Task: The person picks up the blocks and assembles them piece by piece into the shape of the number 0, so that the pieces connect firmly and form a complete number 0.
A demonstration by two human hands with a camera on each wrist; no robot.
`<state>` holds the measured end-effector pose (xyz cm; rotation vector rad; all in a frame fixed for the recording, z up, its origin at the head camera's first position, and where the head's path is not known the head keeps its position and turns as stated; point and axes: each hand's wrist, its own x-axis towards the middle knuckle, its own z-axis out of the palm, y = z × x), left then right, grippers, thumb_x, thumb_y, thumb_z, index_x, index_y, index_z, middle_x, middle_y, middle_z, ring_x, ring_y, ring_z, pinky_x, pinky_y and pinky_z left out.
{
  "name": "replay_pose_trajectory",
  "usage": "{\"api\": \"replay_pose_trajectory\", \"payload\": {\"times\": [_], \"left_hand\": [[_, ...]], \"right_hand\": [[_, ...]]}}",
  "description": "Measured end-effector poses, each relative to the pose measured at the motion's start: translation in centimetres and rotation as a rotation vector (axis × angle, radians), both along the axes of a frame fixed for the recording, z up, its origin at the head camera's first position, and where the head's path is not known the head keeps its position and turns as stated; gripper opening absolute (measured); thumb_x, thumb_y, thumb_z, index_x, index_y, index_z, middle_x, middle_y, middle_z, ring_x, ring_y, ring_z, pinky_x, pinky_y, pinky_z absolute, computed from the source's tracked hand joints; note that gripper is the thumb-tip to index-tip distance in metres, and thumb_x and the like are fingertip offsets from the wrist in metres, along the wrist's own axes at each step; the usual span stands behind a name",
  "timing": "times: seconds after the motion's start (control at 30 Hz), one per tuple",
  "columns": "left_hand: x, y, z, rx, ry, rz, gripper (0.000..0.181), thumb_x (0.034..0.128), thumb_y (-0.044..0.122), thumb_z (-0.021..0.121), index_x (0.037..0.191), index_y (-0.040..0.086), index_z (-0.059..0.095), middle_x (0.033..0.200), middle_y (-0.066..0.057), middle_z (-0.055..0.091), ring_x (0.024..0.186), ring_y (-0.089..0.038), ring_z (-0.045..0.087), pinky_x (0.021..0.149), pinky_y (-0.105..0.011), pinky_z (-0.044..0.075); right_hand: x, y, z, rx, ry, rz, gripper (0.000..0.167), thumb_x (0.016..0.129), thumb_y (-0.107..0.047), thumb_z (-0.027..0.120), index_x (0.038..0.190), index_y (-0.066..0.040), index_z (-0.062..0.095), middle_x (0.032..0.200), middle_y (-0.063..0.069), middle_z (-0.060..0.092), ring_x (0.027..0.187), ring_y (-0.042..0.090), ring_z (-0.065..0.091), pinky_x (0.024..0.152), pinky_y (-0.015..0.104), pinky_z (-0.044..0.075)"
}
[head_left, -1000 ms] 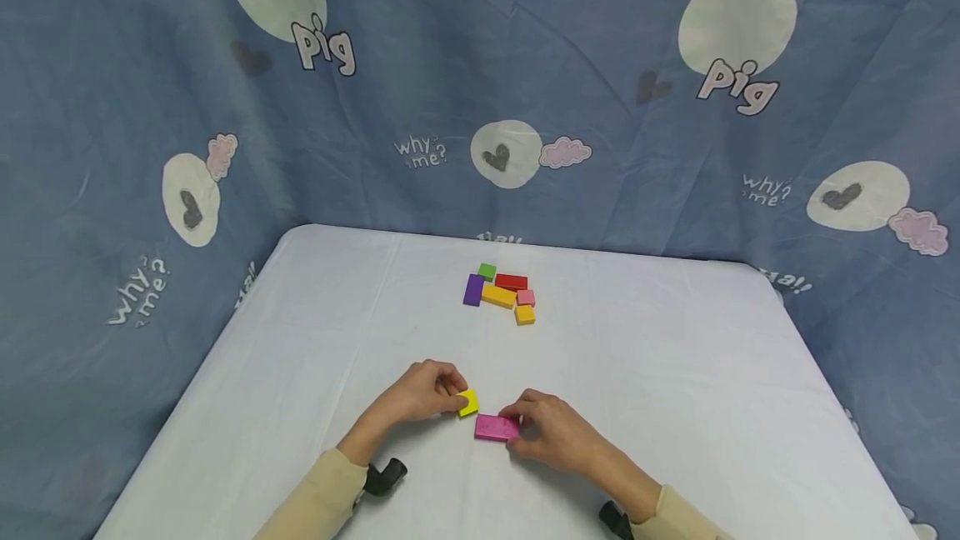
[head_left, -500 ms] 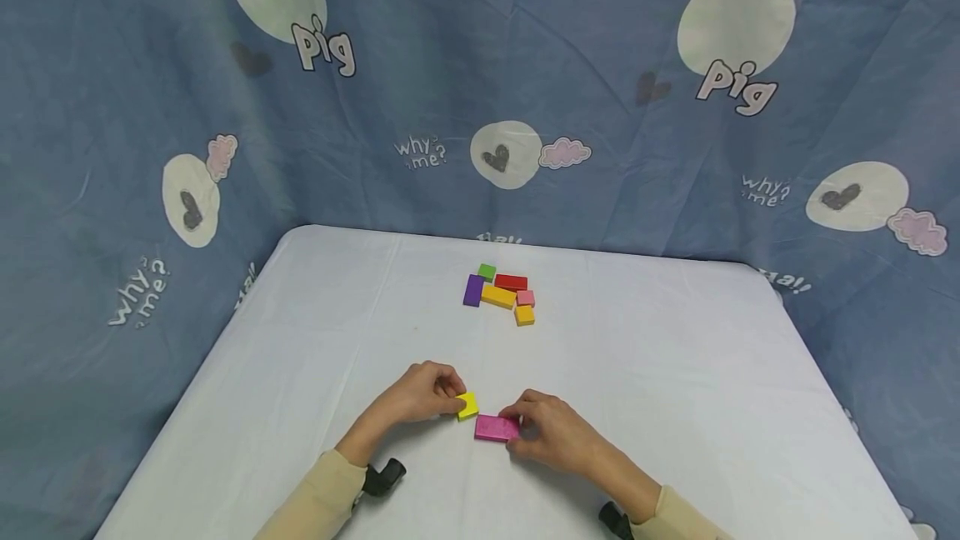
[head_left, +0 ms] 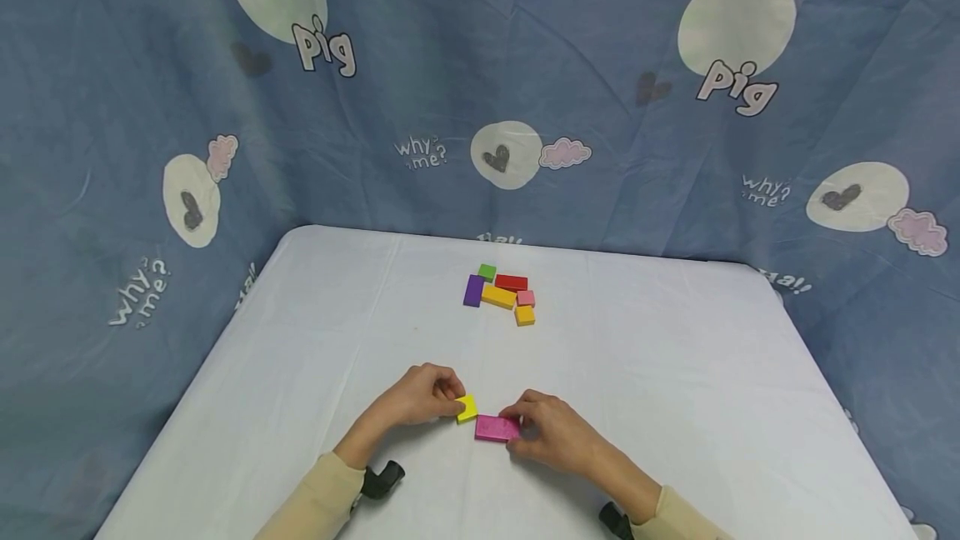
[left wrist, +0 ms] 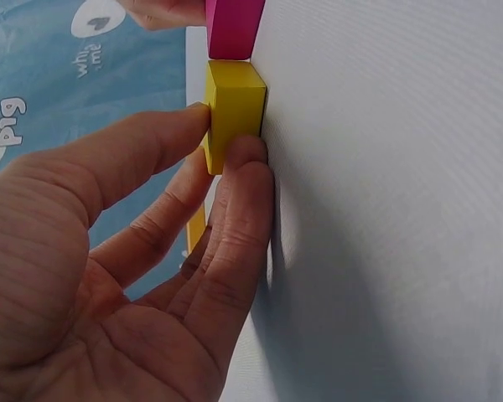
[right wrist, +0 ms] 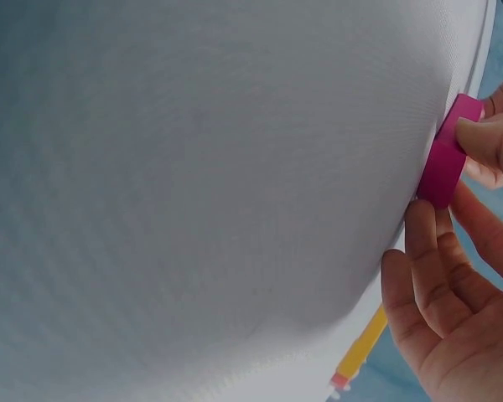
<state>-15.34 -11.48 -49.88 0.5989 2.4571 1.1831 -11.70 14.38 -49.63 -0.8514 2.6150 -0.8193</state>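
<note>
My left hand (head_left: 422, 395) pinches a small yellow block (head_left: 467, 408) between thumb and fingers, low over the white tabletop. In the left wrist view the yellow block (left wrist: 237, 100) stands end to end with a magenta block (left wrist: 235, 29); whether they touch or a thin gap is left, I cannot tell. From the right, my right hand (head_left: 557, 433) grips the longer magenta block (head_left: 492, 428) at its right end, and its thumb and fingers cover that end. The right wrist view shows the thumb pressed on the magenta block (right wrist: 443, 172), with fingers on its other side.
Farther back on the white table (head_left: 637, 357) lies a cluster of blocks: green (head_left: 487, 272), purple (head_left: 473, 290), red (head_left: 512, 282), long orange-yellow (head_left: 498, 296), pink (head_left: 525, 297) and small orange-yellow (head_left: 525, 316). A blue printed curtain (head_left: 622, 182) hangs behind the table.
My left hand has brought the yellow block slightly nearer to me, to the left corner of the magenta block. The right hand and the magenta block have stayed still.
</note>
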Motion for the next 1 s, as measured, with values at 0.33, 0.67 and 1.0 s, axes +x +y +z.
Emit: {"api": "replay_pose_trajectory", "payload": {"times": [0.33,0.67,1.0], "left_hand": [[-0.04,-0.03,0.05,-0.006,-0.018,-0.004,0.011,0.0829,0.012,0.077,0.089,0.008,0.069,0.076,0.004,0.059,0.069,-0.010,0.054,0.061,-0.024,0.047],[-0.11,-0.20,-0.36,0.005,-0.020,-0.021,0.013,0.0833,0.015,0.077,0.090,0.008,0.068,0.076,0.005,0.059,0.069,-0.012,0.055,0.062,-0.025,0.047],[-0.05,-0.08,0.04,0.006,-0.002,-0.031,0.013,0.0833,0.013,0.077,0.091,0.007,0.068,0.077,0.004,0.059,0.071,-0.013,0.055,0.063,-0.025,0.047]], "right_hand": [[-0.06,0.06,-0.05,-0.009,0.014,0.015,0.034,0.081,-0.018,0.079,0.114,-0.011,0.071,0.098,-0.009,0.061,0.082,0.005,0.054,0.077,0.025,0.050],[-0.05,0.08,-0.25,-0.018,0.012,0.026,0.033,0.082,-0.019,0.077,0.114,-0.010,0.071,0.098,-0.009,0.061,0.083,0.005,0.055,0.077,0.025,0.049],[-0.15,0.11,-0.11,-0.018,0.011,0.025,0.034,0.082,-0.019,0.078,0.114,-0.011,0.071,0.099,-0.009,0.061,0.083,0.004,0.054,0.077,0.026,0.049]]}}
